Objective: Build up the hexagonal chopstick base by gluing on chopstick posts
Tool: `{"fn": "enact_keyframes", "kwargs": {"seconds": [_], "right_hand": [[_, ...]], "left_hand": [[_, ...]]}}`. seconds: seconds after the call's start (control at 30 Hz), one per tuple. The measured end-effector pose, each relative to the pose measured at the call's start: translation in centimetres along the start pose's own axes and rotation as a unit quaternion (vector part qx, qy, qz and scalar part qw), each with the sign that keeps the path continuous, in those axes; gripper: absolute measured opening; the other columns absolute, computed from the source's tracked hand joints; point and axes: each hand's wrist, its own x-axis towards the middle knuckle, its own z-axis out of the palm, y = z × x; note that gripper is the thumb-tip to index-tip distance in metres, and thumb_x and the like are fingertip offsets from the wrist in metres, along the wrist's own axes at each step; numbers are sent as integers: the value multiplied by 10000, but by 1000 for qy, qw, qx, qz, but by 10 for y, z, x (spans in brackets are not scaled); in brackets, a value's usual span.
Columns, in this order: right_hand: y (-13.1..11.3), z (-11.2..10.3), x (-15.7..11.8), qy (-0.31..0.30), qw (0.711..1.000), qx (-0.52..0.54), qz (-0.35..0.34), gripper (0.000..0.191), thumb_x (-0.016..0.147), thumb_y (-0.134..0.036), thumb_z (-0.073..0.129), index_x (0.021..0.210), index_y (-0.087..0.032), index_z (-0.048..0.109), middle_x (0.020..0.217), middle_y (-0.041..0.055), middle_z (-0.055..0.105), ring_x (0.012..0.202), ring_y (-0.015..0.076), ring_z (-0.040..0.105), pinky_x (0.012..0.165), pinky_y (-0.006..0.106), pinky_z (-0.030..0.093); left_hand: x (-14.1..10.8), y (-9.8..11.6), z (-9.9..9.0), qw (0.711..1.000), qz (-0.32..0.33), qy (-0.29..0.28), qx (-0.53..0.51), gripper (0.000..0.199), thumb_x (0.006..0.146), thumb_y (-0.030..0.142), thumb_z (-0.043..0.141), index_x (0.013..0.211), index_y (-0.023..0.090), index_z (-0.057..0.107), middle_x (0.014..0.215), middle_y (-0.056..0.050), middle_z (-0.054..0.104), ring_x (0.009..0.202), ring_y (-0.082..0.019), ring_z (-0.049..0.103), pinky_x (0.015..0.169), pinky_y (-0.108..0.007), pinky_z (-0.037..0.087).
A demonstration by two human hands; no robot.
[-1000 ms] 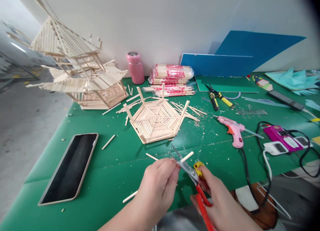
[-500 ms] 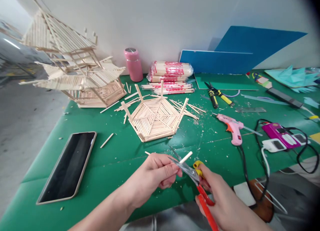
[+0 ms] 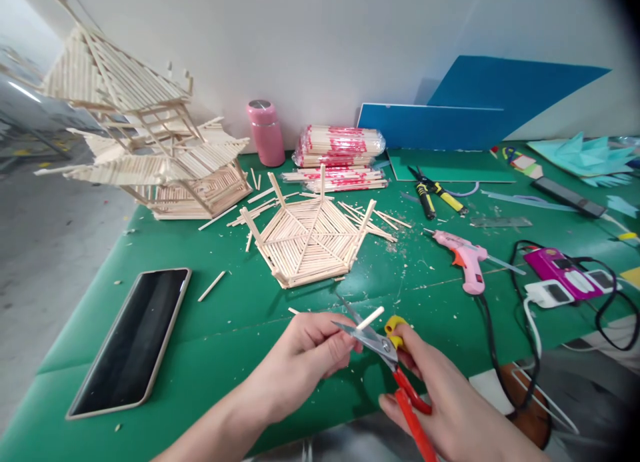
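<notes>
Between the fingertips of my left hand a thin wooden stick is pinched, its pale end pointing up and right. My right hand grips scissors with red and yellow handles. Their blades are parted, and the stick lies between them close to my left fingertips. Beyond my hands rests a six-sided stick frame with short posts rising from its corners. A large stick pavilion model with tiered roofs stands at the back left.
A phone lies at left. Behind are a pink flask, packed sticks and yellow-handled pliers. To the right sit a pink glue gun, its black cable, and a purple power strip. Loose sticks surround the frame.
The view has shifted slightly, so the table things sit a little lower. My right thumb area has moved a bit along the red handle; stick and blades stay nearly the same.
</notes>
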Motion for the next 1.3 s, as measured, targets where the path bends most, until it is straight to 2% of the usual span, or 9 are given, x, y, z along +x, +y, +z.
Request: {"fn": "enact_keyframes", "kwargs": {"seconds": [0.1, 0.23, 0.57, 0.7, 0.8, 0.97, 1.07, 1.17, 1.3], "right_hand": [[3, 1, 0, 2, 999, 11, -30, 179, 691, -207, 523, 867, -200, 493, 752, 46, 635, 694, 184, 626, 560, 240, 487], [5, 3, 0, 3, 999, 23, -46, 179, 684, -190, 482, 862, -201, 491, 714, 40, 636, 643, 175, 622, 542, 237, 484], [16, 7, 2, -5, 1000, 11, 0, 184, 686, -202, 484, 870, -193, 478, 782, 54, 618, 717, 182, 598, 591, 258, 462], [21, 10, 6, 4, 1000, 19, 7, 284, 727, -197, 495, 1002, -185, 424, 809, 30, 592, 733, 158, 579, 639, 251, 456], [19, 9, 9, -1, 1000, 15, 20, 362, 734, -280, 550, 1048, -199, 390, 812, 15, 580, 721, 155, 571, 646, 254, 457], [17, 0, 4, -8, 999, -28, 16, 428, 683, -349, 617, 1033, -220, 408, 852, 20, 583, 782, 172, 567, 685, 266, 467], [27, -7, 2, -7, 997, -82, 4, 452, 665, -380, 624, 1042, -214, 438, 911, 48, 583, 830, 195, 569, 699, 284, 479], [45, -12, 6, 43, 982, -181, -2, 468, 678, -433, 595, 1058, -191, 470, 1023, 101, 563, 906, 242, 559, 763, 357, 471], [77, -21, 17, 118, 934, -336, -10, 502, 698, -446, 551, 1068, -109, 511, 1029, 160, 567, 957, 303, 543, 824, 441, 437]], "left_hand": [[3, -1, -2, 995, -26, -22, -91, 222, 757, 325, 583, 729, 108, 619, 497, 43, 398, 430, -43, 274, 424, -214, 170], [7, -2, 0, 988, -40, -29, -145, 210, 762, 288, 585, 676, 99, 612, 425, 58, 380, 390, -30, 252, 426, -224, 155], [12, -7, -2, 985, -67, -20, -158, 205, 764, 284, 574, 664, 107, 591, 411, 73, 353, 376, -26, 220, 430, -231, 125], [15, -4, -1, 995, -56, 23, -79, 257, 747, 349, 583, 679, 102, 600, 427, 62, 379, 398, -36, 243, 426, -227, 130], [14, -3, 1, 998, -39, 49, -32, 275, 754, 371, 573, 709, 101, 607, 447, 61, 375, 428, -45, 259, 429, -221, 134], [5, -7, -7, 995, -21, 46, -81, 245, 755, 350, 579, 726, 108, 603, 486, 53, 382, 448, -52, 264, 440, -222, 143], [-9, -5, -21, 987, 11, 96, -127, 238, 793, 344, 534, 681, 135, 564, 458, 75, 291, 456, -59, 238, 462, -226, 156], [-23, -2, -30, 992, -14, 120, -26, 262, 819, 348, 496, 692, 132, 570, 477, 63, 333, 474, -63, 246, 461, -226, 145], [-29, -5, -22, 983, -78, 103, 127, 288, 827, 374, 459, 731, 129, 577, 519, 52, 358, 488, -73, 291, 454, -213, 189]]}}
